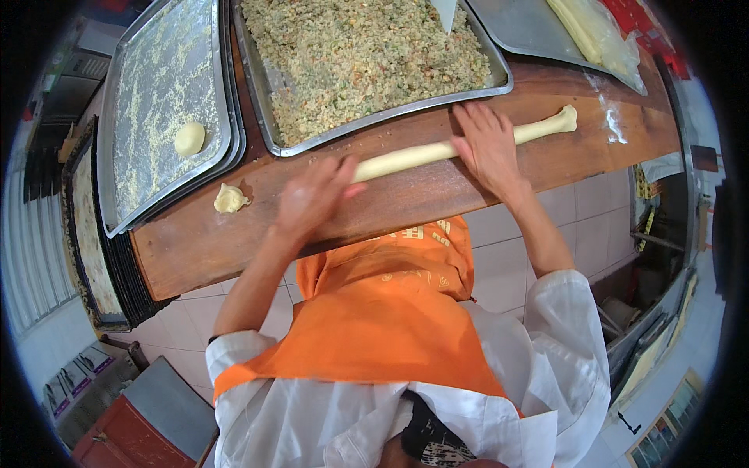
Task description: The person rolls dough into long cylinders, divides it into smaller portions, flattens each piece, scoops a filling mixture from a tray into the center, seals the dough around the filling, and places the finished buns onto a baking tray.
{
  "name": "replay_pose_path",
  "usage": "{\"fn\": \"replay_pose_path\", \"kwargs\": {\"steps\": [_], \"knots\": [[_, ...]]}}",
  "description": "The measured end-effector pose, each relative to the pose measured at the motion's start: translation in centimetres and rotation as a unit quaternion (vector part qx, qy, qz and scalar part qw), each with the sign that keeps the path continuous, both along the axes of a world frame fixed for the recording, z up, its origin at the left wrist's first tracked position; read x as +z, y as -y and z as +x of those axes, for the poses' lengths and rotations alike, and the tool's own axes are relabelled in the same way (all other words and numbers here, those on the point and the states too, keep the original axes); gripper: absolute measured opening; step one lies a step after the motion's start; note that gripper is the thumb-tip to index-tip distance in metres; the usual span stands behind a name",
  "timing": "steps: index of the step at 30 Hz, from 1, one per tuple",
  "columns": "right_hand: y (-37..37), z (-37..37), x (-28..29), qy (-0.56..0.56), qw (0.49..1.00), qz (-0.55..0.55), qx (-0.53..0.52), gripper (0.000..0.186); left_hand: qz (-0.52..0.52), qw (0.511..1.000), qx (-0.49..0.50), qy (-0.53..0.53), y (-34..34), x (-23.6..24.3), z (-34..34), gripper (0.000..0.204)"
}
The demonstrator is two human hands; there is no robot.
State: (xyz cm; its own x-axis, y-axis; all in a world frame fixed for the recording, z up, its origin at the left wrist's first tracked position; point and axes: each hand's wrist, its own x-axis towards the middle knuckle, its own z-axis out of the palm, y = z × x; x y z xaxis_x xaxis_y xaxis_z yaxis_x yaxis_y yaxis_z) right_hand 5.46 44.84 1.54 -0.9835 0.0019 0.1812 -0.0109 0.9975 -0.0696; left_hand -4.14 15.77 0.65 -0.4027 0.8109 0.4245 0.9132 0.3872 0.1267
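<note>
A long pale dough rope (406,159) lies slantwise on the wooden table, thicker at its right end. My right hand (490,148) rests across it right of the middle, fingers stretched out toward the tray and thumb apart. At the rope's left end is my left hand (316,195), smeared by motion; its fingers reach over the dough, and whether they grip it does not show. A small torn dough piece (231,199) sits on the table left of that hand. One round dough ball (189,140) stands on the floured metal tray (117,204) at the left.
Beyond the rope, a metal tray (390,114) holds crumbly mixed filling (367,58) with a white scraper (446,12) in it. At the far right, another tray (519,27) bears plastic-wrapped dough (581,31). White flour (613,121) marks the wooden table (187,261). Dark baking trays (117,265) stand left.
</note>
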Motion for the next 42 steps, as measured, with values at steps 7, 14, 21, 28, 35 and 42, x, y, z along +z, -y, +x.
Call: {"fn": "replay_pose_path", "kwargs": {"steps": [7,14,21,28,35,42], "knots": [[2.1,8.7,0.9,0.036,0.996,0.002,0.084,0.051,-0.148,0.989,0.014,-0.020,9.1,0.3,3.1,0.049],[-9.5,2.6,0.3,0.023,0.992,0.115,-0.055,0.033,-0.188,0.978,0.083,-0.030,9.4,1.7,0.5,0.050],[-7.6,9.1,-0.9,0.038,0.987,0.048,-0.150,0.040,-0.135,0.981,0.140,0.025,12.0,0.5,2.6,0.051],[3.7,3.8,-1.0,-0.032,0.978,-0.207,-0.014,0.034,-0.025,0.971,0.229,0.068,15.2,-0.7,6.1,0.044],[22.7,-3.7,0.6,0.040,0.937,-0.183,0.296,0.047,0.166,0.913,0.326,0.181,14.6,-0.2,4.9,0.039],[23.9,-6.0,0.7,0.095,0.928,-0.195,0.303,0.045,0.173,0.882,0.386,0.208,13.6,-0.7,-1.1,0.022]]}}
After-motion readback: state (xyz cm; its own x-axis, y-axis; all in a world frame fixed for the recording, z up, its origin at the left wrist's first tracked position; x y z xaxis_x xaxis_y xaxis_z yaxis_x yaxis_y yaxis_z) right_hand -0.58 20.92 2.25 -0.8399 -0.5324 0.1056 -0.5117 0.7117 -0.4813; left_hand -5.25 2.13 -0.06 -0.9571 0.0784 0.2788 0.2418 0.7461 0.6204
